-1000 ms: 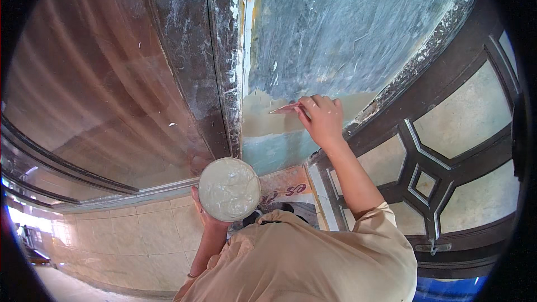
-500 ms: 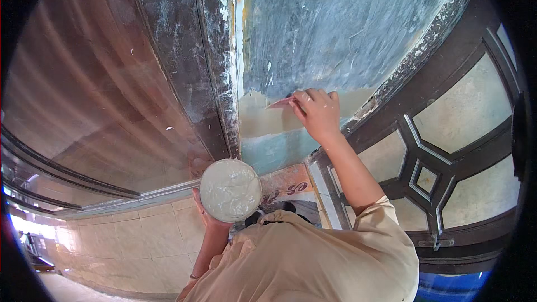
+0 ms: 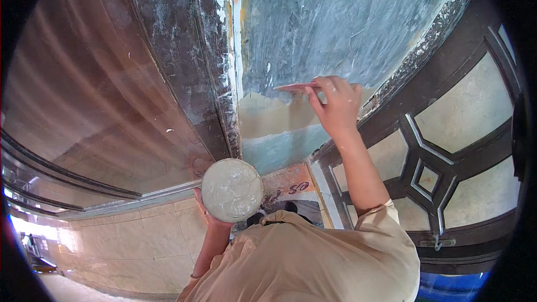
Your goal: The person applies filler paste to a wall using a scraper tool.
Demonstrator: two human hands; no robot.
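Observation:
My right hand (image 3: 339,106) is closed on the edge of a flat pink putty scraper (image 3: 295,86), held at the wall close to the upper edge of a beige band of putty (image 3: 263,120). Whether the blade touches the surface I cannot tell. Above that band the wall (image 3: 335,28) is streaky blue-grey; a pale blue-green strip lies below it. At lower centre my left hand (image 3: 209,215) grips a round tub of greyish-white putty (image 3: 232,190) from its left and underside. Most of those fingers are hidden beneath the tub.
A worn dark wooden frame (image 3: 179,50) borders the wall on the left, beside a brown glossy panel (image 3: 95,89). To the right stands a dark door (image 3: 419,184) with pale panes and a metal latch. Beige tiles (image 3: 134,240) are at lower left.
My right hand has moved up and to the right along the wall with the scraper, from the putty band to its upper edge. My left hand and the tub have barely shifted.

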